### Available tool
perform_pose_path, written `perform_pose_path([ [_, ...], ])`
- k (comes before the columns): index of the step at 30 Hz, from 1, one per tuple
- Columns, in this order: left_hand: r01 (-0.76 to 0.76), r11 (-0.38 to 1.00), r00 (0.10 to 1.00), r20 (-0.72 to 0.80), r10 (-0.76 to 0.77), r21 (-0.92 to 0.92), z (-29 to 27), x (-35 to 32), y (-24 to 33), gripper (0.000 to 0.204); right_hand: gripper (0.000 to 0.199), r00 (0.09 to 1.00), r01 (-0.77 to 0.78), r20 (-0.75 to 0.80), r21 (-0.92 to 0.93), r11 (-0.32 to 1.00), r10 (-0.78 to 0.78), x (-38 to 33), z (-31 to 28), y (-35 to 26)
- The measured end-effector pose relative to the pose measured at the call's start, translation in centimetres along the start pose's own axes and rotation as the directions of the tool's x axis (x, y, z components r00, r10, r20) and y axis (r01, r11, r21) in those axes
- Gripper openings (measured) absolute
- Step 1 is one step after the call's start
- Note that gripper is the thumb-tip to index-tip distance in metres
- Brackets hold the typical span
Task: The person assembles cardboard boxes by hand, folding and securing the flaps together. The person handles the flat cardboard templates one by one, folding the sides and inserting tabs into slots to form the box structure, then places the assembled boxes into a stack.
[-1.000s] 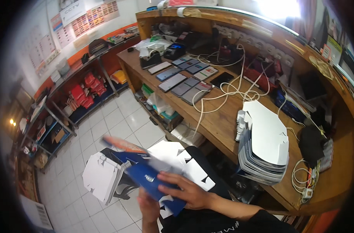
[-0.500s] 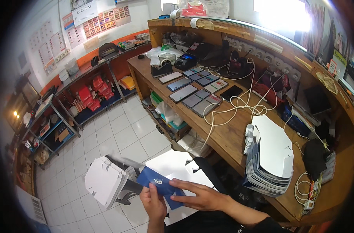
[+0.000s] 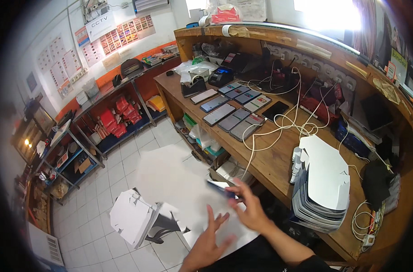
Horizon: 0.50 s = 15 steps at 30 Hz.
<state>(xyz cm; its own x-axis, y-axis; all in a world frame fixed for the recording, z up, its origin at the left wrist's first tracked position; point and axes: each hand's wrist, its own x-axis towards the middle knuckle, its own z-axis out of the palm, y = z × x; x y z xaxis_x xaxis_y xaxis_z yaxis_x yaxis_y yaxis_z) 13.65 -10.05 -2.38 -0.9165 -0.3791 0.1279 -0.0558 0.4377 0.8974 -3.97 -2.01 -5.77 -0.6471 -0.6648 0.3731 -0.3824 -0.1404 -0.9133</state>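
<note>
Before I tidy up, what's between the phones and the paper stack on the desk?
In the head view, white cables lie looped across the wooden desk between the phones and the paper stack.

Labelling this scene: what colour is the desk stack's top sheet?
The top sheet is white; the head view shows it best.

- The bare left hand [image 3: 209, 241] was open, its fingers spread and pointing toward the far side, with some fingertips blurred.
- The bare right hand [image 3: 251, 211] sat farther off and to the right, fingers bent in a pinch.
- The bare right forearm [image 3: 288, 245] slanted from near right toward far left.
- Both hands were near each other, not touching.
</note>
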Motion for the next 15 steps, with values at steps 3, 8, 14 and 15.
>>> perform_pose_path([
  [3,-0.327,0.666,0.929,0.358,0.096,0.670,-0.7,-1.4,0.2,0.073,0.033,0.933,-0.353,-0.104,-0.068,0.933,0.345,0.7,-3.3,6.5],
  [8,-0.173,0.729,0.924,0.366,-0.113,0.663,-3.5,-2.4,-0.5,0.049,0.036,0.962,-0.244,0.061,-0.237,0.940,0.265,-0.3,-4.2,8.3],
  [14,-0.015,0.971,0.975,0.221,-0.040,0.240,-5.9,-0.5,-1.5,0.023,0.039,0.932,0.098,0.336,0.117,0.988,-0.132,-1.6,-4.1,-2.3],
  [15,0.049,0.986,0.961,0.263,-0.090,0.161,-6.1,-0.2,-2.0,0.023,0.036,0.907,0.174,0.352,0.186,0.967,-0.231,-1.4,-4.3,-1.7],
])
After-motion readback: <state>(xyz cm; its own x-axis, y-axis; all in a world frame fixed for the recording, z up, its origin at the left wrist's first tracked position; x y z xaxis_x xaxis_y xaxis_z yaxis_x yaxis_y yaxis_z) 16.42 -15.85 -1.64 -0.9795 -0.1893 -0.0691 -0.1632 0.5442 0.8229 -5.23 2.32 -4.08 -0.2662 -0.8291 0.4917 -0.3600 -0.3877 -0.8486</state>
